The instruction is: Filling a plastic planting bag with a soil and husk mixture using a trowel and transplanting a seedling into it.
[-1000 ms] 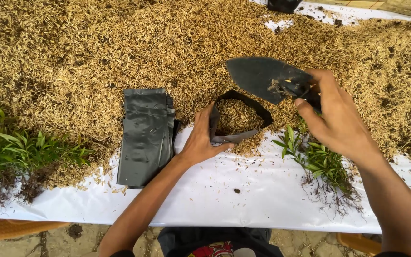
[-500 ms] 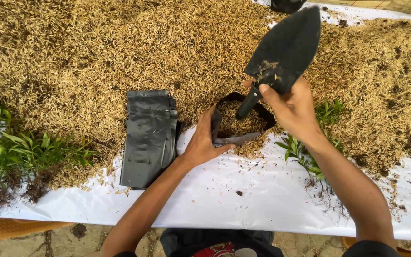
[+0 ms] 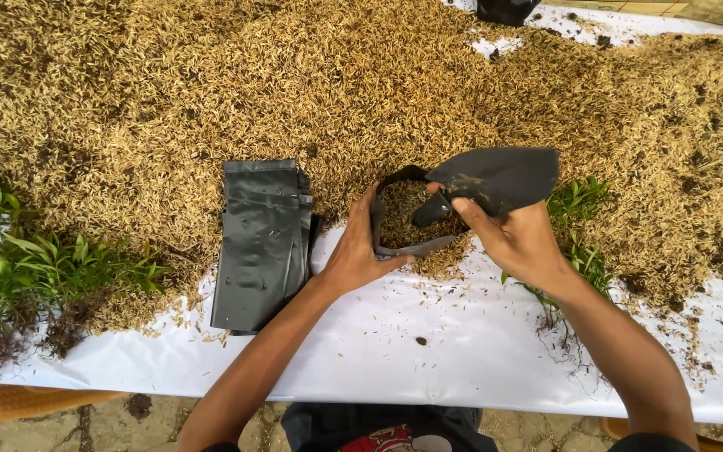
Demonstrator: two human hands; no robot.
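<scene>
Two hands work: left hand (image 3: 360,251) pinches a floppy black bag (image 3: 407,219), right hand (image 3: 516,238) grips a flat trowel (image 3: 495,177).

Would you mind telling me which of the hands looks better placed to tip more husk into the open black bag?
The right hand, probably: it grips the black trowel directly over the small black plastic bag, while the left hand holds the bag's rim open.

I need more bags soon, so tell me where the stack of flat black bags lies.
In the head view, the stack of flat black bags lies left of centre at the husk pile's edge, just left of the left hand.
</scene>
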